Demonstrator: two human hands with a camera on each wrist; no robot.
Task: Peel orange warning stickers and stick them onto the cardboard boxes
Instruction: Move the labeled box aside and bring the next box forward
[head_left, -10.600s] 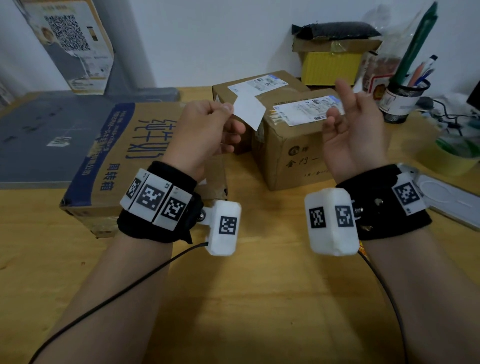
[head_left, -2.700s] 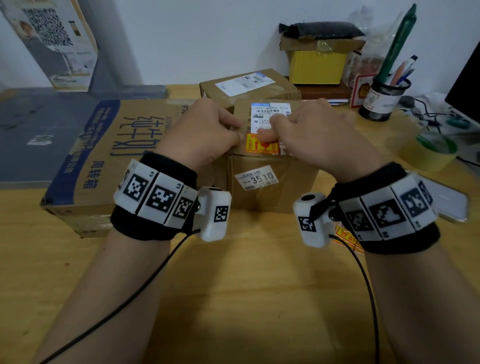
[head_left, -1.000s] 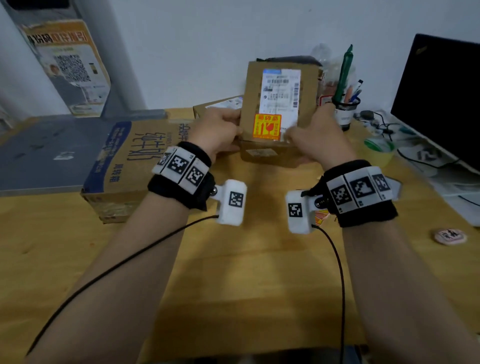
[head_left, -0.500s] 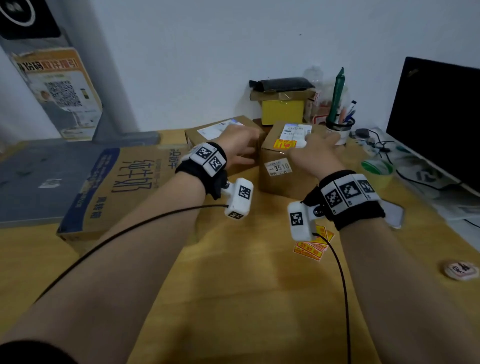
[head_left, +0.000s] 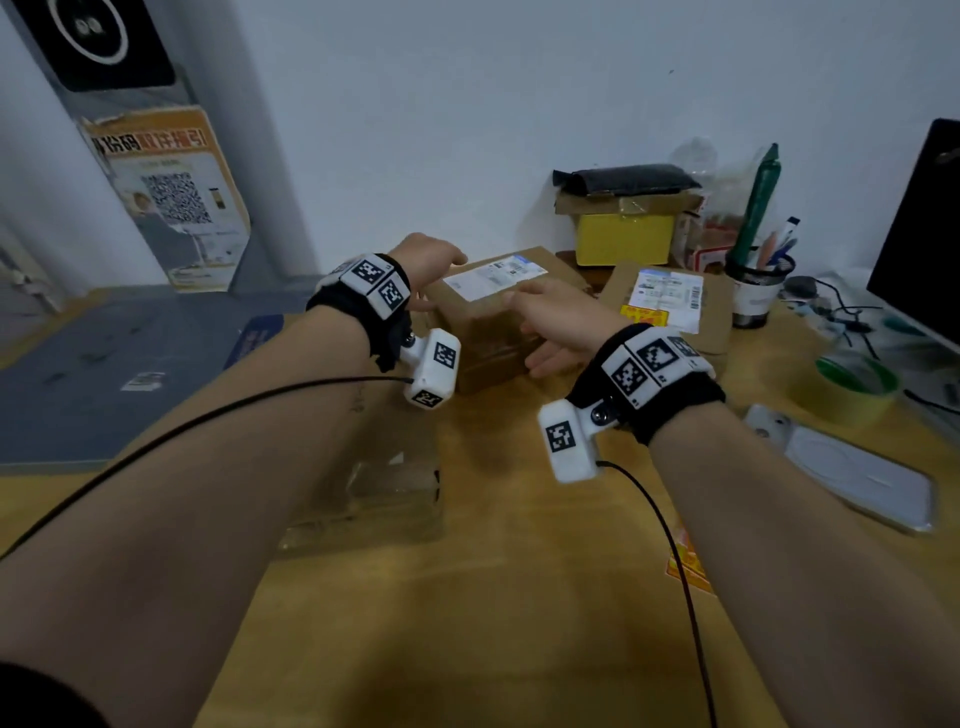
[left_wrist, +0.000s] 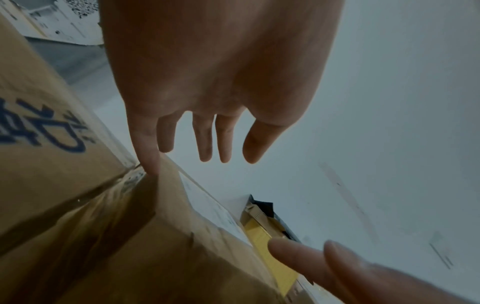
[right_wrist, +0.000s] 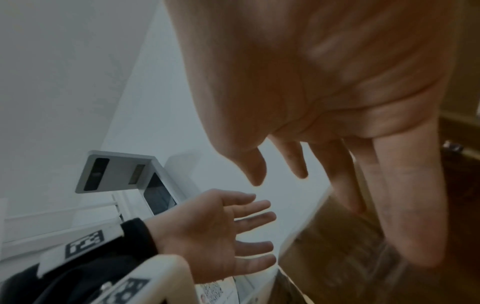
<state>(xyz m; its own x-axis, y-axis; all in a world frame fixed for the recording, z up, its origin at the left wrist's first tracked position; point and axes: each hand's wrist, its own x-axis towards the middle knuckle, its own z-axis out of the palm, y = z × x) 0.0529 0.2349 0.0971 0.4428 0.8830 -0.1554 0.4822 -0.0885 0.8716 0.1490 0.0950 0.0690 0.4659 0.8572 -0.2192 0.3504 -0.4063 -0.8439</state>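
Note:
A small cardboard box (head_left: 493, 317) with a white shipping label stands at the back of the wooden table. My left hand (head_left: 431, 260) is open at its left side, and in the left wrist view a fingertip (left_wrist: 153, 166) touches the box (left_wrist: 161, 246) at its edge. My right hand (head_left: 550, 327) is open along the box's right side, fingers straight (right_wrist: 405, 216). A second box (head_left: 670, 312) to the right carries an orange warning sticker (head_left: 643, 315) below its label. Spare orange stickers (head_left: 685, 564) lie on the table under my right forearm.
A large carton (head_left: 379, 478) with blue print lies under my left forearm. At the back right are a yellow box (head_left: 623, 239), a pen cup (head_left: 753, 296) and a monitor (head_left: 924, 234). A tape roll (head_left: 852, 387) and a flat white case (head_left: 862, 470) lie on the right.
Both hands have let go of the stickered box, which now stands at the right, and have moved left to either side of the other small box.

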